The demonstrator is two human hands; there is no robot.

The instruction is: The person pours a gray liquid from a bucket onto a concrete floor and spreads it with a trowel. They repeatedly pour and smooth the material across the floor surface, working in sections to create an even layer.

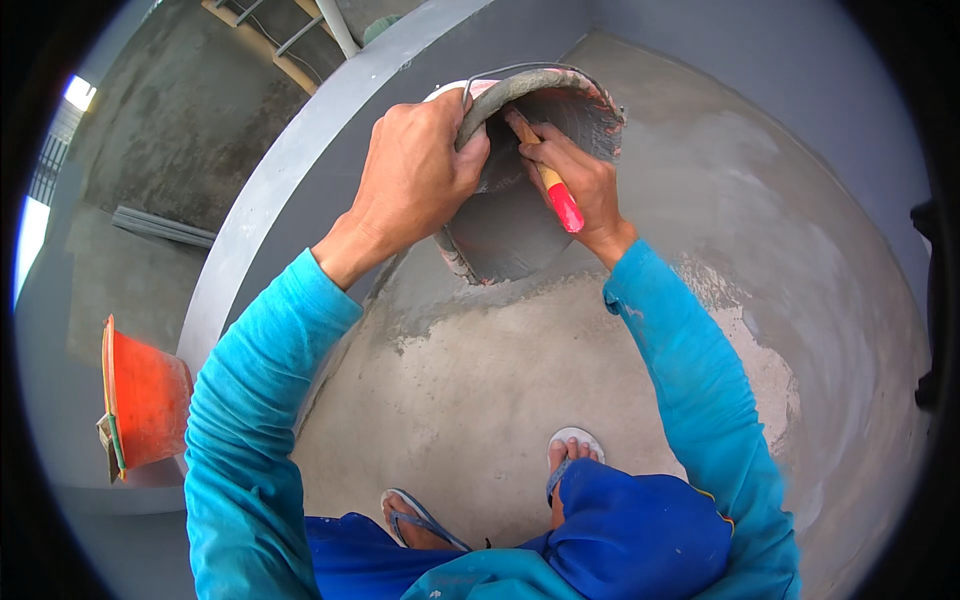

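Observation:
My left hand (418, 172) is closed on the rim of a bucket (606, 112) crusted with grey cement, its wire handle arching over the top. The bucket is tilted, its mouth facing me and down, with wet grey slurry (510, 225) at its lower lip. In my right hand (583, 188) is a paintbrush (562, 200) with a wooden, red-ended handle. Its head reaches into the bucket's mouth and is hidden there. Below and beyond the bucket, a wet grey coat (700, 190) covers part of the floor.
Near my sandalled feet lies paler, uncoated floor (480, 370). A low grey wall (285, 175) curves along the left. Past it are an orange bucket (148, 395), some grey strips (165, 227) and a ladder-like frame (270, 45). Another wall (800, 90) stands at the far right.

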